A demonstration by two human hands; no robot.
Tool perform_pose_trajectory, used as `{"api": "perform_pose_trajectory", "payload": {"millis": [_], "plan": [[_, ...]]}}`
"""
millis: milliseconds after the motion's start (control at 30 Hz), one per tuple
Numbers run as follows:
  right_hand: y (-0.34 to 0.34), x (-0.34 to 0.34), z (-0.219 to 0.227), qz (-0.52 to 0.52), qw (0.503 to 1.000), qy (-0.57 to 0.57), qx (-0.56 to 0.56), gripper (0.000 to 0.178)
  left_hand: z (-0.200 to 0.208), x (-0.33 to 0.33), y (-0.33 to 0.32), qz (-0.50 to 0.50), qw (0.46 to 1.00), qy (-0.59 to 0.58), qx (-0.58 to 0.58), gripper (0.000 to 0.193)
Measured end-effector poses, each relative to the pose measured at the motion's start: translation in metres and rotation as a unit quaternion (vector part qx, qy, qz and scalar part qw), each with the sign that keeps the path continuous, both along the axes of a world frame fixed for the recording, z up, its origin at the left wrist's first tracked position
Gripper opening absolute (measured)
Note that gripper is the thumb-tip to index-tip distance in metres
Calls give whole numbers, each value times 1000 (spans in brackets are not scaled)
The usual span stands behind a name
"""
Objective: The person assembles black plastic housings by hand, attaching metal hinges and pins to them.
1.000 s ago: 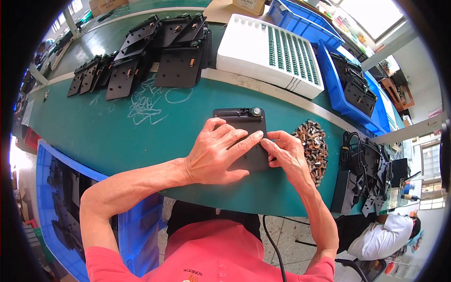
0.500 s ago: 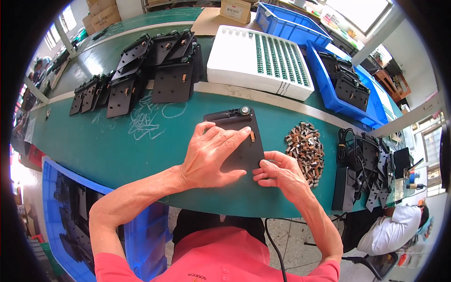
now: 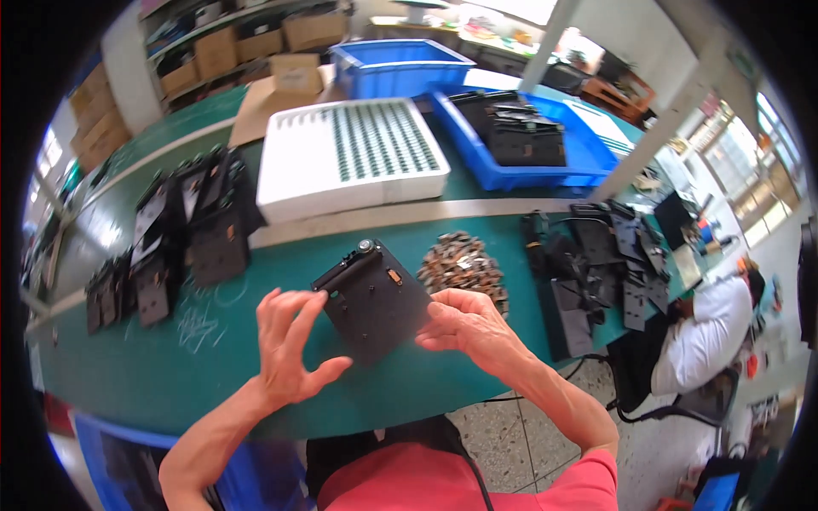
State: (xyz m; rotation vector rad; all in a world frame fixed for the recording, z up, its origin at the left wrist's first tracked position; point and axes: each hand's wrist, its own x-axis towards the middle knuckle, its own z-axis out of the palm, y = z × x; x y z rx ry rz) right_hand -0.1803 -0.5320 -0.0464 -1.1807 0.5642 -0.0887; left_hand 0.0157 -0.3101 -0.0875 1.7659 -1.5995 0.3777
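Note:
A flat black panel (image 3: 371,311) stands tilted above the green table, with a round silver-and-green piece (image 3: 365,246) at its top corner and a small copper-coloured part (image 3: 394,276) on its face. The panel's right edge is pinched between the thumb and fingers of my right hand (image 3: 469,330). At its left side is my left hand (image 3: 294,345), thumb and fingers spread, a fingertip close to the upper left corner; whether it touches cannot be made out. Just beyond my right hand lies a heap of small copper-and-silver parts (image 3: 463,268).
Stacks of similar black panels (image 3: 220,255) stand at the left. A white foam tray (image 3: 294,153) with rows of green pieces and a blue bin (image 3: 503,177) of panels are at the back. Black parts (image 3: 569,319) lie at the right; a person in white (image 3: 703,324) sits beyond.
My left hand has come off the panel's face to its left side. The panel has turned and tilted in my right hand. The whole view has swung to the right.

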Motion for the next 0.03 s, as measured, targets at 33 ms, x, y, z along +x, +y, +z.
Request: {"api": "perform_pose_trajectory", "payload": {"millis": [33], "plan": [[-8,-3,6,5,1000,-2,-10,27,-4,2,2,8,1000,10,9,79]]}}
